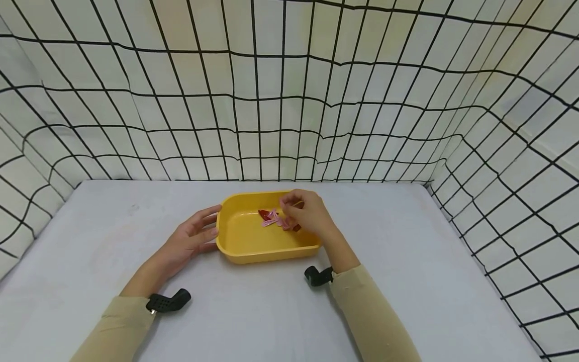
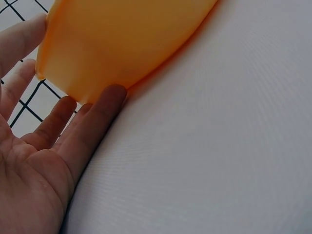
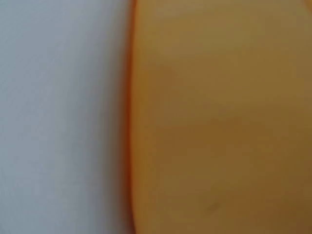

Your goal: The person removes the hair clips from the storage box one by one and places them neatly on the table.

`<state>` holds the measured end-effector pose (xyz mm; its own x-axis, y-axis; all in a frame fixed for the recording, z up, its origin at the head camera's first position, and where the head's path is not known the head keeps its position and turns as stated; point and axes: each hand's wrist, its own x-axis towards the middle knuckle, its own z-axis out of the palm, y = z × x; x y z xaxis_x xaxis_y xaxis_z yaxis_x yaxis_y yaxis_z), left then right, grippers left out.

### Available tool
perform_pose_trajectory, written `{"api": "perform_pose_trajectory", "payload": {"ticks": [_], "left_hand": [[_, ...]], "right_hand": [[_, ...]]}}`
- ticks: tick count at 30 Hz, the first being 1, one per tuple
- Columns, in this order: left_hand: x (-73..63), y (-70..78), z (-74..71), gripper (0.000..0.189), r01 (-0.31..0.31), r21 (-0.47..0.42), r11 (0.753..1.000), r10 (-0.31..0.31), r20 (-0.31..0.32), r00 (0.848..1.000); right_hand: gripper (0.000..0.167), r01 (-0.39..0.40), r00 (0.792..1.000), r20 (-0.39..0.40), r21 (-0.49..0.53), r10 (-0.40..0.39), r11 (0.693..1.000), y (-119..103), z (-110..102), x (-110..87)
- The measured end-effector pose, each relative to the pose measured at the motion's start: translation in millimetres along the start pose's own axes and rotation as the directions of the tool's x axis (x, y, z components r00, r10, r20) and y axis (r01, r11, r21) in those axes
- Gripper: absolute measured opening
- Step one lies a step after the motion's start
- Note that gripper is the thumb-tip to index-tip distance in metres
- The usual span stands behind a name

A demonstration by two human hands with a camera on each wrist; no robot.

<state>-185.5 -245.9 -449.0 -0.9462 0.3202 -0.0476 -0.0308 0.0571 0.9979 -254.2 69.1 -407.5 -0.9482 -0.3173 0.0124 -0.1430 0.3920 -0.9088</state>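
Note:
A shallow yellow plastic tray rests on the white surface, its side also filling much of the right wrist view. Inside it lies a small pile of pink pieces with a dark red piece; their exact kind is too small to tell. My left hand touches the tray's left end with spread, fairly straight fingers; the left wrist view shows its fingertips against the tray wall. Over the tray's right part, my right hand pinches a pink piece between thumb and fingers. That hand hides part of the pile.
White cloth covers the table on all sides of the tray. Behind it and to both sides rises a black grid net over white sheeting. Each wrist wears a black device, one of them the left wrist's band.

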Motion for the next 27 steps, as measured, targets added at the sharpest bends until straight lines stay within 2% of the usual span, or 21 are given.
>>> {"api": "perform_pose_trajectory", "payload": {"ticks": [6,13,18,27], "left_hand": [[-2.3,0.7,-0.4,0.058,0.006,0.002,1.0,-0.006,0.003,1.0],[-1.7,0.5,-0.7,0.058,-0.001,0.0,1.0,0.001,0.004,1.0],[-2.9,1.4,-3.1,0.059,0.004,0.006,1.0,-0.004,0.004,1.0],[-1.0,-3.0,-2.1,0.059,0.006,0.014,1.0,-0.006,0.0,1.0]], "right_hand": [[0.025,-0.03,1.0,0.01,0.188,0.028,0.982,-3.4,-4.2,-0.7],[0.031,-0.053,0.998,0.005,0.356,0.055,0.933,-9.2,-11.0,-2.0],[0.026,-0.075,0.997,0.016,0.398,0.075,0.914,-16.5,-19.8,-3.0],[0.018,-0.077,0.996,-0.004,0.407,0.087,0.91,-9.0,-55.6,-18.6]]}}
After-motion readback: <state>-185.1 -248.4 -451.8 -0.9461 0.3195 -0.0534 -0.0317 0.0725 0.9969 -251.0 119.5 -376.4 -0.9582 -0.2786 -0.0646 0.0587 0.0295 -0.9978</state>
